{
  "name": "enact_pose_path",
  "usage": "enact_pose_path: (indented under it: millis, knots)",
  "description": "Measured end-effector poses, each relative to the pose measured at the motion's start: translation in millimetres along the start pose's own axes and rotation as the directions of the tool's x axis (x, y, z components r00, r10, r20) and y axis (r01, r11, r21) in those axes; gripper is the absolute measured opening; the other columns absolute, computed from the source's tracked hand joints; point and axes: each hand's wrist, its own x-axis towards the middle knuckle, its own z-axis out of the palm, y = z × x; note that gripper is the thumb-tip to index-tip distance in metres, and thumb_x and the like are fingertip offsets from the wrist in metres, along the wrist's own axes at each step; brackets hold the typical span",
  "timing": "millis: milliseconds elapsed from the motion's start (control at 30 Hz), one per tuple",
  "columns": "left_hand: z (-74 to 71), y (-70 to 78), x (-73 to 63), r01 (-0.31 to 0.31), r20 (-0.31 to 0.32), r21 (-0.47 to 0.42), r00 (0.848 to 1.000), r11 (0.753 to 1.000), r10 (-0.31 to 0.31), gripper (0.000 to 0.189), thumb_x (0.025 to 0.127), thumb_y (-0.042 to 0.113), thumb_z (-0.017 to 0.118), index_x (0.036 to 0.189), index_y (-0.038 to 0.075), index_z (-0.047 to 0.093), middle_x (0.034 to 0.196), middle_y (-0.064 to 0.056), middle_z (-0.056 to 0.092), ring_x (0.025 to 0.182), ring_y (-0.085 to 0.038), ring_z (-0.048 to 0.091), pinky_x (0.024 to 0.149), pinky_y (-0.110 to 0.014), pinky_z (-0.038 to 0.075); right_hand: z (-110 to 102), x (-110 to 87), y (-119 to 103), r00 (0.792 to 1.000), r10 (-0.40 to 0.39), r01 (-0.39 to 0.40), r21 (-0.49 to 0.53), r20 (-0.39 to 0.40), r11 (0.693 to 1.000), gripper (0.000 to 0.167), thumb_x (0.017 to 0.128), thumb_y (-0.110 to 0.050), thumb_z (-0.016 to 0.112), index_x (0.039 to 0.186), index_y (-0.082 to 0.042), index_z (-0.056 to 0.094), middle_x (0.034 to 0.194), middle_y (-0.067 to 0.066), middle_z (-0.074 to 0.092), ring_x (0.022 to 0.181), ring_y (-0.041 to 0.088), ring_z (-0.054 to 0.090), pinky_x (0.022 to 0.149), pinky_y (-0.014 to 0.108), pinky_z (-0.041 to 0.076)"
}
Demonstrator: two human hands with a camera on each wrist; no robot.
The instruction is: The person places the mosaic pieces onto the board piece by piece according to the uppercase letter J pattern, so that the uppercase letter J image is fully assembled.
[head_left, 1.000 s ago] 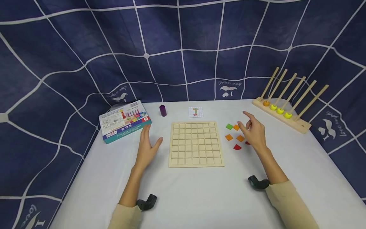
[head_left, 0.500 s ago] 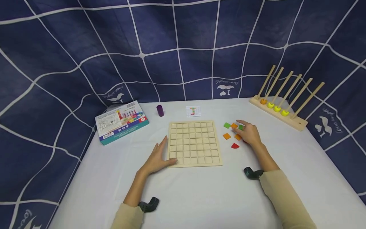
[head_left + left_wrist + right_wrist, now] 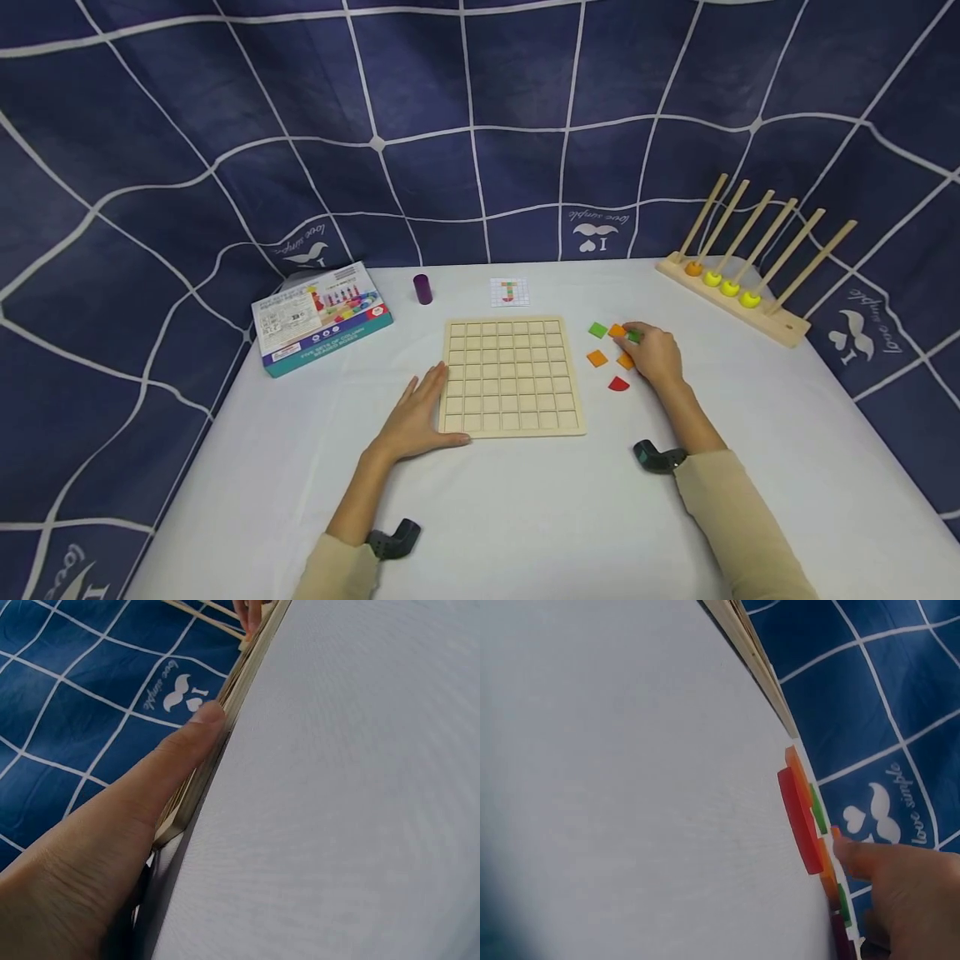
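My left hand (image 3: 414, 419) lies at the near left corner of a wooden grid board (image 3: 514, 377). Its thumb runs along the near edge and its straight fingers touch the left side; the left wrist view shows the thumb (image 3: 180, 750) against the board's edge. To the board's right, thumb and index finger of my right hand (image 3: 656, 357) pinch a small orange square tile (image 3: 617, 331); its orange edge shows at the thumb tip in the right wrist view. Around it lie green tiles (image 3: 597, 329), other orange tiles (image 3: 597, 358) and a red quarter-round piece (image 3: 618, 384).
A pattern card (image 3: 510, 292) lies behind the board, with a purple cylinder (image 3: 423, 289) to its left. A toy box (image 3: 322, 317) sits at the back left. A wooden peg rack (image 3: 731, 296) with several beads stands at the back right. A blue curtain (image 3: 420, 100) hangs behind.
My left hand has moved right and nearer, from beside the box to the board's corner. My right hand has lowered to the tiles, its fingertips closing on the orange one.
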Motion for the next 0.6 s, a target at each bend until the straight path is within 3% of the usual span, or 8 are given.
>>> enact_pose_path:
  millis: [133,200,400,600]
  knots:
    - [0.4,-0.4,-0.7,-0.007,0.004,0.005,1.0,1.0,0.006,0.123,0.059,0.081,0.058,0.147,0.005,0.017,0.154,-0.006,0.011,0.14,-0.017,0.009,0.113,-0.035,0.002,-3,-8.4,-11,0.996,-0.052,0.06,0.109,-0.07,0.992,0.034,0.084,-0.026,0.068,0.11,-0.004,0.066,0.047,0.002,0.04,0.04,0.016,0.036,0.038,0.026,0.029]
    - [0.5,-0.8,-1.2,-0.01,0.004,0.011,1.0,1.0,0.01,0.122,0.06,0.081,0.058,0.147,0.005,0.018,0.154,-0.006,0.011,0.14,-0.017,0.01,0.113,-0.035,0.002,-5,-12.5,-21,0.991,-0.089,0.105,0.159,-0.104,0.982,0.033,0.083,-0.025,0.069,0.109,-0.004,0.067,0.045,-0.002,0.031,0.037,0.013,0.029,0.034,0.024,0.023]
    - [0.4,-0.9,-1.9,-0.006,0.008,0.043,1.0,0.999,0.006,0.12,0.062,0.082,0.055,0.147,0.007,0.017,0.154,-0.004,0.009,0.14,-0.016,0.009,0.113,-0.034,0.001,4,-17.6,-57,0.963,-0.217,0.249,0.226,-0.157,0.942,0.032,0.082,-0.024,0.071,0.107,-0.005,0.068,0.044,-0.006,0.026,0.038,0.009,0.02,0.034,0.022,0.018]
    - [-1.5,0.5,-2.7,-0.013,-0.008,0.055,1.0,0.998,0.013,0.117,0.063,0.08,0.057,0.146,0.006,0.021,0.154,-0.005,0.012,0.139,-0.018,0.012,0.113,-0.036,0.006,24,-14.4,-99,0.949,-0.289,0.312,0.242,-0.128,0.919,0.032,0.082,-0.025,0.071,0.108,-0.006,0.068,0.044,-0.007,0.026,0.041,0.007,0.019,0.036,0.023,0.019]
